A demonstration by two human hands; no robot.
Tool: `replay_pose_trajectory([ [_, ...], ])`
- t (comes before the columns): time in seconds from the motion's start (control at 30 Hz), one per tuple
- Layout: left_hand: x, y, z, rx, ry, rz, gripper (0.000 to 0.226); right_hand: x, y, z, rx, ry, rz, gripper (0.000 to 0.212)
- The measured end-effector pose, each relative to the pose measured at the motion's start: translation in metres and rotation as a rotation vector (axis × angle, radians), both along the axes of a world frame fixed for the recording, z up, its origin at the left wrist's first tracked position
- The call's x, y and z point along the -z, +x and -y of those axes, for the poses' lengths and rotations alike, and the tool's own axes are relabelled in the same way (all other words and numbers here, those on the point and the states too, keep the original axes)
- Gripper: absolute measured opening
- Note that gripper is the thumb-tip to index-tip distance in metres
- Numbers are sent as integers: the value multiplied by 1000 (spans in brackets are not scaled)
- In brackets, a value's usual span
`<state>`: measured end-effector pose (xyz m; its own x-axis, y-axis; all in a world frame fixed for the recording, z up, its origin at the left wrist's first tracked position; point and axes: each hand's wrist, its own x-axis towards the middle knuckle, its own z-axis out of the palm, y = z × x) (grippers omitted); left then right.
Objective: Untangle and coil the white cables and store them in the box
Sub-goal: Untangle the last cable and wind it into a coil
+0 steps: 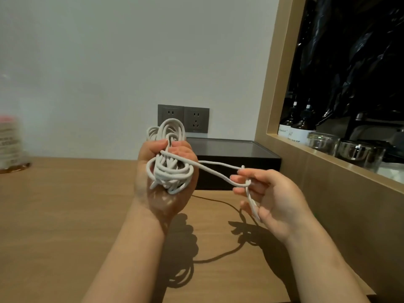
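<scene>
A tangled bundle of white cable (169, 171) sits in my left hand (161, 193), which is raised palm up above the wooden table and curls its fingers round the loops. A doubled strand (215, 169) runs from the bundle to the right. My right hand (269, 197) pinches that strand between its fingertips, and the cable's end hangs down across its palm. The dark box (240, 162) stands behind both hands against the wall, with its top facing up.
The wooden table (54, 215) spreads below the hands. Wall sockets (183, 118) sit above the box. A wooden-framed niche on the right holds bottles (297, 127) and glass jars (345, 147). A blurred container (11, 143) stands far left.
</scene>
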<state>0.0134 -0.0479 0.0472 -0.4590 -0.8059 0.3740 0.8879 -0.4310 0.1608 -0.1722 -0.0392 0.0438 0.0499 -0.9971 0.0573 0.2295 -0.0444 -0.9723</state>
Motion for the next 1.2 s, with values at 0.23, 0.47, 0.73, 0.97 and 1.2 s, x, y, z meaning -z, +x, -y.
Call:
replay_pose_trajectory([
  [0.23,5,11,1,-197,-74,572,26,-7,-4,-1,76,-222,-70,18],
  [0.47,5,-3,-7,-481,-148,1008,14,-3,17,1,199,-415,-245,27],
  [0.73,17,-19,3,-603,-215,1189,29,2,28,6,175,-358,-86,24],
  [0.97,19,-22,3,-572,-261,1353,24,5,22,8,177,-419,-306,22],
  [1.2,24,-26,4,-716,-297,1589,42,11,18,10,135,-457,-636,18],
])
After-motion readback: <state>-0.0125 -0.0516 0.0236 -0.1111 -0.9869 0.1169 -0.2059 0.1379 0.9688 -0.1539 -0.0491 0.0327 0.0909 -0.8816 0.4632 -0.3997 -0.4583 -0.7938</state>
